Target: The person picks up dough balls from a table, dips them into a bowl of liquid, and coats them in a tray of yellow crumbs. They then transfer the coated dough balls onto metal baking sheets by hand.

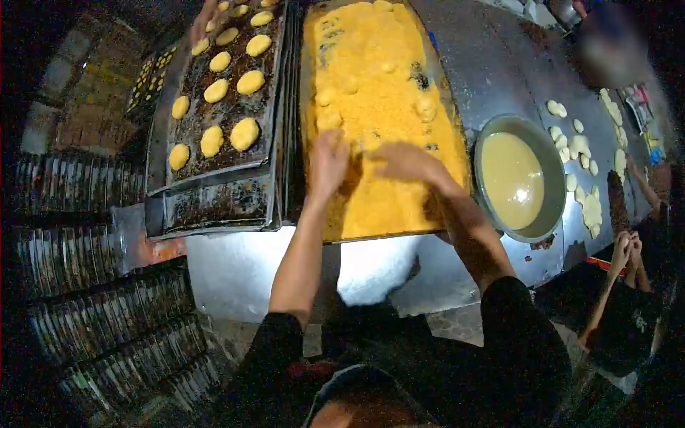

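A long tray (371, 221) spread with yellow-orange crumbs lies in front of me, with several crumb-coated lumps on it. My left hand (331, 158) is over the tray's left side, its fingers curled down at the crumbs beside a coated lump; what they hold, if anything, is hidden. Over the middle of the tray, my right hand (408, 161) reaches leftward with its fingers blurred. A round basin (479, 160) of pale yellow batter (512, 175) stands just right of the tray.
Dark baking trays (214, 175) with yellow rounds are stacked at left, where another person's hand (205, 21) reaches in. Pale dough pieces (578, 146) lie at right near co-workers. Racks of stacked trays (128, 314) fill the lower left.
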The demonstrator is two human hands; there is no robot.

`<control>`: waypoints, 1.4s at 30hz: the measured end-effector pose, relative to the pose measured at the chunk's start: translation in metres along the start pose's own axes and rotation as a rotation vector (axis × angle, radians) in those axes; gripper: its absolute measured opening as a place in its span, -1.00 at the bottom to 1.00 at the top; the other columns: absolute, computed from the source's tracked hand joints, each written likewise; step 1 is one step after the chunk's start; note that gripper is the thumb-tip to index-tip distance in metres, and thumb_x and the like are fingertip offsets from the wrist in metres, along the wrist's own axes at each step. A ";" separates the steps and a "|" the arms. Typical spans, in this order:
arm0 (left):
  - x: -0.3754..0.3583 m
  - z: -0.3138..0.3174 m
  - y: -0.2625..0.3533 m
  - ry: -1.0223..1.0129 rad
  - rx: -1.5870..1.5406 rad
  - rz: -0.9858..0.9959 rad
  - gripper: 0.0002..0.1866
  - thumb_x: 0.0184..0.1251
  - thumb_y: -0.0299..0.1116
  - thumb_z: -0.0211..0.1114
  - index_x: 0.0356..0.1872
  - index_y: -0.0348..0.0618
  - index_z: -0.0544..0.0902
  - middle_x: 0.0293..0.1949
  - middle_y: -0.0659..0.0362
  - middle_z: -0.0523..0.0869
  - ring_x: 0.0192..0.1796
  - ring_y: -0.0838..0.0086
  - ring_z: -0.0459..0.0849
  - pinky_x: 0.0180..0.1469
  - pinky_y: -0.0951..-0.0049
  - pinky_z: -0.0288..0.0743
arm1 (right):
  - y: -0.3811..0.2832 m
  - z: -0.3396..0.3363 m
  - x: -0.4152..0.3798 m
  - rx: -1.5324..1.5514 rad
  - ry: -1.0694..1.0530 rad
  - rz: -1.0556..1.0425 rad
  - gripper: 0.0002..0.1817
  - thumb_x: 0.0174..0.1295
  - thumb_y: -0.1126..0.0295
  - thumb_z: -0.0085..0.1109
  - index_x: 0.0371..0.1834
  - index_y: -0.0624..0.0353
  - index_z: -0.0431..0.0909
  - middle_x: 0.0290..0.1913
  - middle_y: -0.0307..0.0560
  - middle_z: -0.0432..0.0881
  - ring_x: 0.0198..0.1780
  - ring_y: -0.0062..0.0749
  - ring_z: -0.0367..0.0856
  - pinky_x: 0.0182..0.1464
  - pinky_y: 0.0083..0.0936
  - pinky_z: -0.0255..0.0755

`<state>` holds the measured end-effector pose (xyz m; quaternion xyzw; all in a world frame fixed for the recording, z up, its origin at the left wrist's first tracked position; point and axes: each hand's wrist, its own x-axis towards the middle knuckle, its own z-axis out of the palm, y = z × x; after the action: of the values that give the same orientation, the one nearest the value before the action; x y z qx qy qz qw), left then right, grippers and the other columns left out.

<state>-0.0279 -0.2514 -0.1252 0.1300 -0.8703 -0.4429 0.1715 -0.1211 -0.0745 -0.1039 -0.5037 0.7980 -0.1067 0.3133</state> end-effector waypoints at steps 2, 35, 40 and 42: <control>0.042 0.024 -0.026 0.055 0.166 -0.108 -0.54 0.35 -0.34 0.07 0.19 -0.42 0.39 0.18 -0.26 0.45 0.26 -0.03 0.38 0.27 0.17 0.30 | 0.025 -0.026 0.004 0.041 0.396 0.406 -0.60 0.15 0.19 0.15 0.06 0.06 0.56 0.09 0.12 0.56 0.15 -0.04 0.49 0.18 -0.22 0.36; -0.071 0.008 0.004 -0.058 0.442 0.109 -0.50 0.21 -0.27 0.22 0.12 -0.37 0.45 0.25 -0.28 0.34 0.27 -0.15 0.32 0.30 0.05 0.22 | 0.030 -0.058 0.124 0.150 0.917 0.390 -0.58 0.27 0.02 -0.02 -0.13 0.16 0.58 0.15 0.16 0.47 0.02 0.06 0.55 -0.01 -0.10 0.46; -0.080 0.012 0.009 -0.079 0.599 0.109 -0.62 0.17 -0.28 0.26 -0.07 -0.34 0.50 0.15 -0.22 0.42 0.29 -0.10 0.27 0.31 -0.07 0.12 | 0.031 -0.051 0.161 -0.195 0.876 0.227 -0.56 0.16 0.18 0.23 0.00 0.26 0.51 -0.20 0.11 0.58 -0.06 -0.09 0.57 -0.08 -0.25 0.48; -0.082 0.000 0.025 -0.182 0.547 0.182 -0.60 0.19 -0.30 0.27 -0.03 -0.30 0.41 0.13 -0.21 0.45 0.28 -0.07 0.34 0.30 -0.15 0.11 | 0.012 -0.058 0.128 0.391 0.742 0.273 -0.55 0.17 0.22 0.24 0.05 0.24 0.47 -0.11 0.09 0.54 -0.01 -0.18 0.54 -0.08 -0.26 0.51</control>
<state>0.0443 -0.2055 -0.1198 0.0525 -0.9772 -0.1846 0.0905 -0.2034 -0.1889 -0.1150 -0.2525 0.8804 -0.3872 0.1062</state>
